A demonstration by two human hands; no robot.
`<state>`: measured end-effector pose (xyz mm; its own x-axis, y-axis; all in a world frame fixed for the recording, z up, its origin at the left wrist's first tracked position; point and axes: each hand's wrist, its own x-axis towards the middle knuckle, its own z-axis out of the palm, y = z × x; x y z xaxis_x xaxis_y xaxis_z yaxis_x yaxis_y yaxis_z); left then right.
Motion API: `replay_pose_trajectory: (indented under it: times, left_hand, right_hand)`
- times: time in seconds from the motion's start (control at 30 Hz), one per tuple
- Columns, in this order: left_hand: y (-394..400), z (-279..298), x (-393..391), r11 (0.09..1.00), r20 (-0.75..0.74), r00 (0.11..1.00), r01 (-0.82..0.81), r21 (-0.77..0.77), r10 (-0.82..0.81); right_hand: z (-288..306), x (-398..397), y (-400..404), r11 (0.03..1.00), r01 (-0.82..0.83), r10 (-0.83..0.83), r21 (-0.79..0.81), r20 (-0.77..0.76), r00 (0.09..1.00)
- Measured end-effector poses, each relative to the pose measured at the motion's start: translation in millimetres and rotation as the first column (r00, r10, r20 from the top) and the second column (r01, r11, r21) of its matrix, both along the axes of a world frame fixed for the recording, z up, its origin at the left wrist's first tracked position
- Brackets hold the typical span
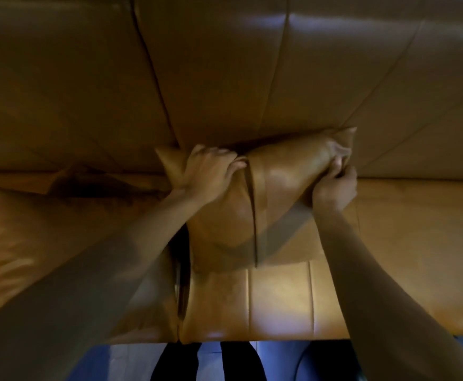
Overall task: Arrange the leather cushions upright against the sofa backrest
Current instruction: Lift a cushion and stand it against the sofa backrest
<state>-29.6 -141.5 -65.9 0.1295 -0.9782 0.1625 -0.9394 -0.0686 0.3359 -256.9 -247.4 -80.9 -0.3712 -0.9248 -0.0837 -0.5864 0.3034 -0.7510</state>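
A tan leather cushion [277,182] leans tilted on the sofa seat, its top edge touching the base of the backrest [224,64]. My left hand [211,167] grips its upper left edge. My right hand [334,185] grips its upper right corner. A strap or seam band runs down the cushion's front. A second leather cushion [32,229] lies at the left on the seat, partly hidden by my left forearm.
The seat [417,243] stretches to the right of the cushion. A dark gap [182,270] splits the seat sections below the cushion. Past the sofa's front edge are a bluish floor [211,358] and dark legs [235,361].
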Motion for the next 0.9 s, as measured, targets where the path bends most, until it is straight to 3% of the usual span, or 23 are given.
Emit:
replay_pose_trajectory:
  times: [0.17,0.37,0.5,0.6,0.67,0.73,0.77,0.83,0.9]
  left_hand:
    - [-74.7,35.3,-19.4,0.987,0.154,0.980,0.137,-0.085,-0.123]
    - [-87.6,4.3,-29.0,0.995,0.141,0.986,0.094,-0.011,-0.092]
    - [-89.4,0.2,-28.8,0.996,0.128,0.988,0.081,0.022,-0.083]
    - [-78.3,3.3,-25.8,0.998,0.116,0.993,-0.034,-0.046,0.039]
    - [-59.0,-1.0,-22.0,0.943,0.005,0.960,-0.275,-0.186,0.281]
    - [-36.5,-8.0,-20.5,0.788,-0.285,0.802,-0.585,-0.194,0.525]
    - [-28.1,-10.2,-21.3,0.720,-0.452,0.674,-0.687,-0.096,0.584]
    - [-19.6,-14.9,-25.6,0.636,-0.658,0.383,-0.747,0.192,0.648]
    - [-17.0,-18.5,-28.0,0.615,-0.731,0.163,-0.674,0.408,0.663]
  right_hand:
    - [22.0,-35.0,-35.6,0.989,0.130,-0.120,-0.075,0.133,0.984]
    - [10.3,-45.4,-53.0,0.993,0.074,-0.088,0.091,0.162,0.983]
    - [1.4,-51.4,-51.4,0.996,0.002,-0.018,0.090,0.181,0.983]
    - [2.4,-53.6,-55.6,0.992,-0.040,0.009,0.123,0.244,0.970]
    - [3.0,-59.0,-55.7,0.986,-0.037,-0.023,0.161,0.357,0.934]
    - [-0.4,-64.8,-53.6,0.978,-0.028,-0.075,0.208,0.473,0.878]
    - [-3.2,-66.8,-52.1,0.971,-0.039,-0.096,0.237,0.531,0.842]
    - [-19.7,-72.9,-53.8,0.955,-0.087,-0.101,0.282,0.590,0.801]
    - [-45.8,-80.8,-59.8,0.953,-0.142,-0.065,0.269,0.634,0.770]
